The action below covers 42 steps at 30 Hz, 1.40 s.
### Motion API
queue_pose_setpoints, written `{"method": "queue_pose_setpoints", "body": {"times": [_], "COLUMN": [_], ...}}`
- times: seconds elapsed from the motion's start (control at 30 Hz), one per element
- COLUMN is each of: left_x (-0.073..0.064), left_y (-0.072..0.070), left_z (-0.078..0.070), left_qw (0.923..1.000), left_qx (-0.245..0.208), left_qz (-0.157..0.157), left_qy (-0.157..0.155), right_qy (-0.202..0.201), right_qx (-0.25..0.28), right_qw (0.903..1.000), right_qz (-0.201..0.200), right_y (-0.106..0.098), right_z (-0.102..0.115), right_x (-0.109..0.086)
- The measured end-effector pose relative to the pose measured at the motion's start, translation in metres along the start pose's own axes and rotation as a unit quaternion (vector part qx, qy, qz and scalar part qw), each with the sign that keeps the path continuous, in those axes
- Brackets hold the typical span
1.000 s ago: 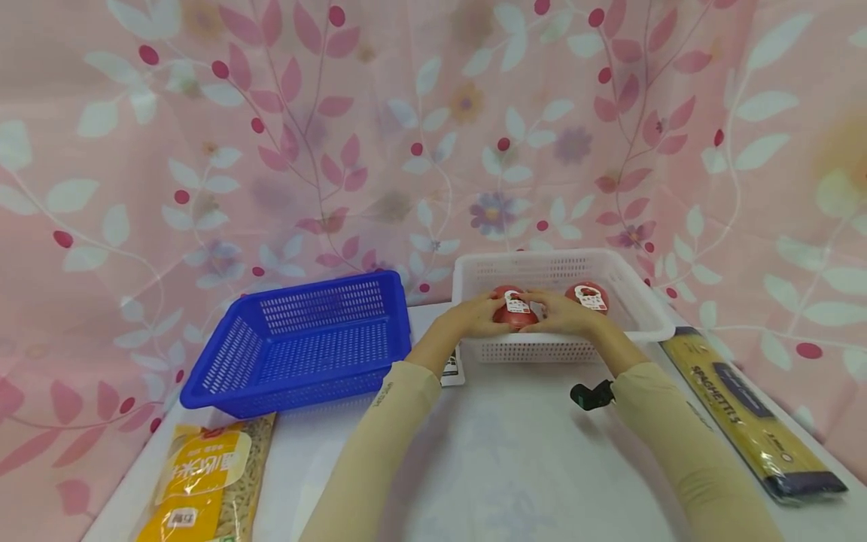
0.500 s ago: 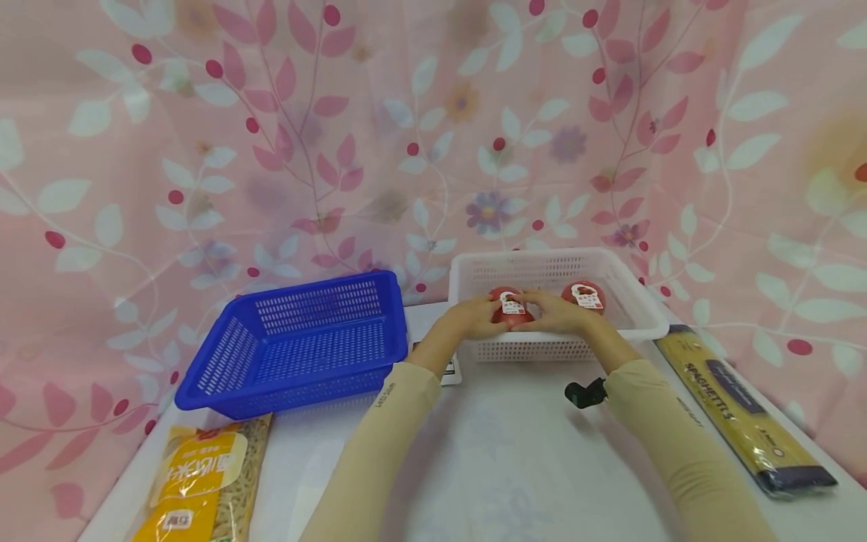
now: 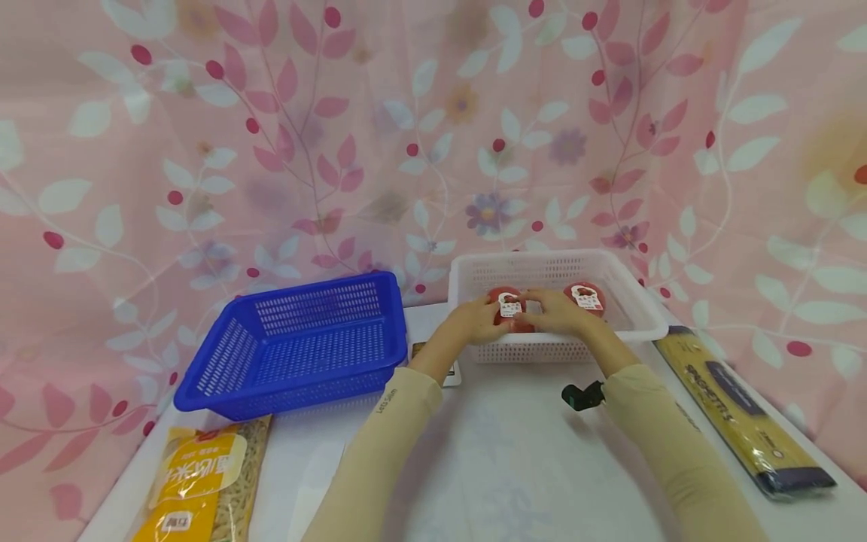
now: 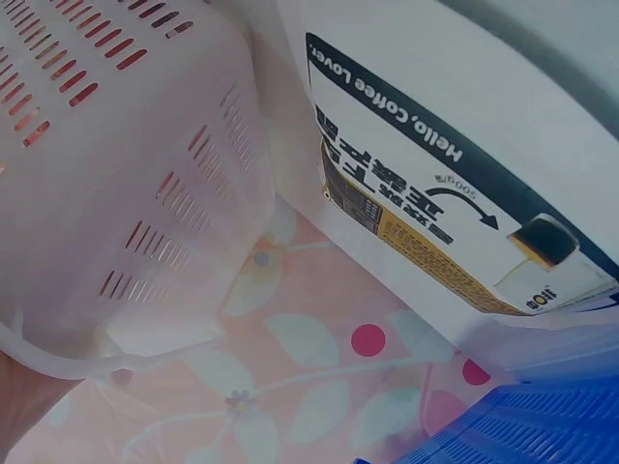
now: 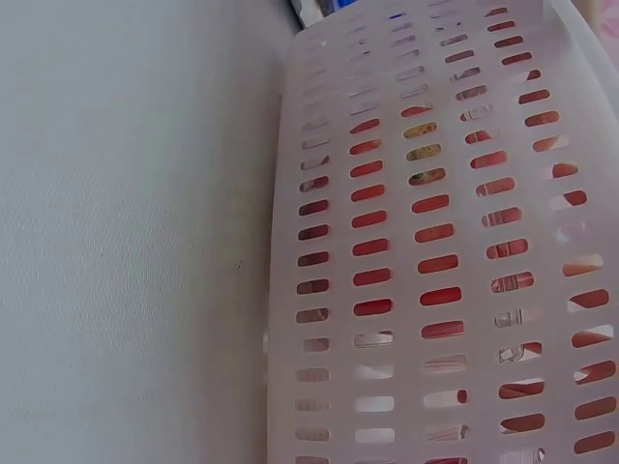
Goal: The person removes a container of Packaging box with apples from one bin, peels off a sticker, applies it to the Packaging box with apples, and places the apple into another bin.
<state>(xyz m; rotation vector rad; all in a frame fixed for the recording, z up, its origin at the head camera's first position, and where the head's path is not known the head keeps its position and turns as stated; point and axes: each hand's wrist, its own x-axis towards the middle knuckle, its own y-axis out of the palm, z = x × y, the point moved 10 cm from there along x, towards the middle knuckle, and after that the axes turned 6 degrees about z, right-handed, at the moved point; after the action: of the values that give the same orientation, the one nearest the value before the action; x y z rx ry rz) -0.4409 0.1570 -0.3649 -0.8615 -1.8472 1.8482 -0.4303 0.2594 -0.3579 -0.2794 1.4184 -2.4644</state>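
Observation:
Both hands reach over the near rim of a white plastic basket (image 3: 535, 350). My left hand (image 3: 474, 320) and right hand (image 3: 558, 312) hold a red round item (image 3: 509, 307) with a white label between them, fingers and thumbs bent about its sides. A second red round item (image 3: 585, 297) with a similar label lies to its right in the basket. Red patches and clear plastic show through the slots of the basket wall (image 5: 397, 227) in the right wrist view. In the left wrist view, part of my left hand (image 4: 29, 401) appears by the basket rim.
A blue basket (image 3: 298, 354) stands left, with a yellow bag of grain-like pieces (image 3: 199, 482) before it. A spaghetti packet (image 3: 741, 410) lies right. A printed "Hello, Coffee Lover" packet (image 4: 435, 184) lies between the baskets. A black device (image 3: 582, 395) hangs at my right wrist.
The red item between my hands sits slightly lower, and my right thumb has shifted up across its front. The whole head view has drifted slightly; the baskets stay put.

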Motion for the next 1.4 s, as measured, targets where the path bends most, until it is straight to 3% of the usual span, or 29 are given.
{"method": "queue_pose_setpoints", "body": {"times": [0.23,0.47,0.77,0.9,1.0,1.13,1.4], "left_x": [-0.003,-0.003,-0.009,-0.012,-0.019,-0.037,-0.078], "left_y": [-0.005,-0.004,-0.009,-0.015,-0.022,-0.029,-0.034], "left_z": [0.001,0.004,0.002,0.001,0.005,0.02,0.049], "left_qw": [0.9997,0.9988,0.997,0.996,0.9948,0.9886,0.9806], "left_qx": [-0.007,-0.015,-0.05,-0.041,0.004,0.057,0.051], "left_qz": [-0.021,-0.039,-0.059,-0.079,-0.101,-0.136,-0.182], "left_qy": [-0.011,-0.027,-0.012,0.007,0.003,-0.029,-0.052], "right_qy": [-0.015,-0.015,-0.017,-0.016,-0.022,-0.05,-0.134], "right_qx": [-0.033,-0.04,-0.049,-0.067,-0.083,-0.106,-0.142], "right_qw": [0.9981,0.9974,0.9971,0.9954,0.9928,0.9853,0.9586], "right_qz": [-0.05,-0.059,-0.057,-0.067,-0.083,-0.124,-0.207], "right_y": [-0.012,-0.012,-0.01,-0.014,-0.017,-0.022,-0.022], "right_z": [0.007,0.006,0.007,0.012,0.018,0.031,0.065], "right_x": [-0.001,-0.003,-0.001,-0.002,-0.003,-0.006,-0.027]}}
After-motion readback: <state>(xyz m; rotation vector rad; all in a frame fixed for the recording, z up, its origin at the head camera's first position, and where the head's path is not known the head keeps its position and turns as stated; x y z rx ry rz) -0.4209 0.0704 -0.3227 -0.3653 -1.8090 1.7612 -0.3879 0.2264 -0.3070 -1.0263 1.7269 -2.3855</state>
